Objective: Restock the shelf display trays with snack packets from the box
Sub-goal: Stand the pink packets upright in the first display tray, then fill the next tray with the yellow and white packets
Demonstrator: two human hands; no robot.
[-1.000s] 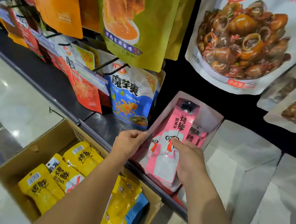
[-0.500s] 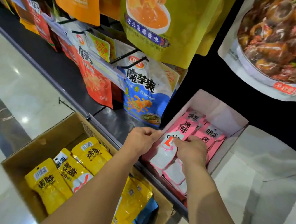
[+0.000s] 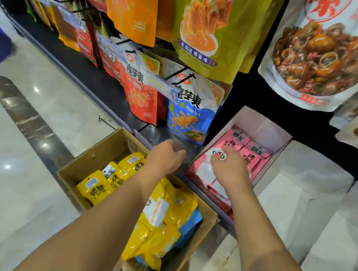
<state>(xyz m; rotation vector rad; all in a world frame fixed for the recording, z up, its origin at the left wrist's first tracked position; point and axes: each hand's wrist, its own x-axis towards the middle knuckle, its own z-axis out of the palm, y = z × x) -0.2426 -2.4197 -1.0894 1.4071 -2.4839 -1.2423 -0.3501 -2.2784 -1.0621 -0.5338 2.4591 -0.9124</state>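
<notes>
Centre frame, the right hand (image 3: 229, 171) rests on the pink packets (image 3: 256, 157) in the tray (image 3: 266, 123), probably to settle them; pinching or pressing, I cannot tell. The left hand (image 3: 165, 159) is loosely curled and empty.

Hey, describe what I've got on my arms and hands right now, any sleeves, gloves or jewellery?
Nothing worn shows. The left hand and right hand are gloveless; the left forearm and right forearm are bare to the frame's edge: no sleeve, watch, bracelet or ring visible.

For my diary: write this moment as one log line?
right hand touches pink snack packets in white cardboard tray | left hand empty, beside tray
</notes>
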